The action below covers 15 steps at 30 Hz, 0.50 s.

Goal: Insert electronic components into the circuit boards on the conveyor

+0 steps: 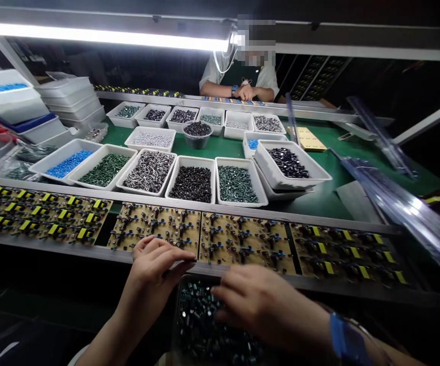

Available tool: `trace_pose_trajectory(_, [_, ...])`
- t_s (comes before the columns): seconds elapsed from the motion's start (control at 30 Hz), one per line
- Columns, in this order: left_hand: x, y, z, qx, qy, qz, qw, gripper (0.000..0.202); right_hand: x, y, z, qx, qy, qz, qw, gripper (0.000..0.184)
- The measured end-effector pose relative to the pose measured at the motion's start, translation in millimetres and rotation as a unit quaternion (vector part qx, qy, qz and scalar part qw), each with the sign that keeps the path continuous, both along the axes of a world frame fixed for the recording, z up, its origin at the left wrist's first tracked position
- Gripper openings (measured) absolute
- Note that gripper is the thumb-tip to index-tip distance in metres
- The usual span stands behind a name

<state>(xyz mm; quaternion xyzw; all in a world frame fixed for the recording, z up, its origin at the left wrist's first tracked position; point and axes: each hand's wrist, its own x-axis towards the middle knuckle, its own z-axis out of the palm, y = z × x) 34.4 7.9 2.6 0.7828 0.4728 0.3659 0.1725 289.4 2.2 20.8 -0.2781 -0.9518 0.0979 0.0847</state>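
My left hand (161,262) is closed in a pinch at the near edge of the board rail. Between its thumb and forefinger is a small dark capacitor (194,260). Just behind that hand lies a tan circuit board (189,231) set with small components, and a second tan board (208,254) adjoins it on the right. Below the rail, a dark container (177,315) holds many shiny dark-green capacitors (200,330). Over its right part hovers my right hand (260,300), slightly blurred, fingers curled, with a gap between thumb and forefinger and nothing visible there.
Boards with yellow parts (25,223) fill the rail's left, others (353,251) its right. Behind it, white trays (191,202) of components cover the green bench (342,178). Clear plastic tubes (406,203) lie at right. A co-worker's hands (246,92) rest across the bench.
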Motion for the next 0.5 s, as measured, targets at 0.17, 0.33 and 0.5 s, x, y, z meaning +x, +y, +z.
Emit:
trace_pose_trajectory(0.17, [5.7,17.9,7.1,0.055,0.058,0.03,0.996,0.017,-16.8,-25.0,-21.4,-0.043,-0.041,0.026,0.998,0.012])
trace_pose_trajectory(0.33, [12.6,31.5,9.9,0.049,0.115,0.016,0.992,0.032,-13.6,-26.7,-25.2,-0.046,-0.015,0.015,0.999,0.008])
trace_pose_trajectory(0.5, [15.5,39.0,9.7,0.047,0.153,-0.01,0.987,0.027,-12.7,-31.8,-33.8,-0.031,0.067,-0.016,0.997,0.016])
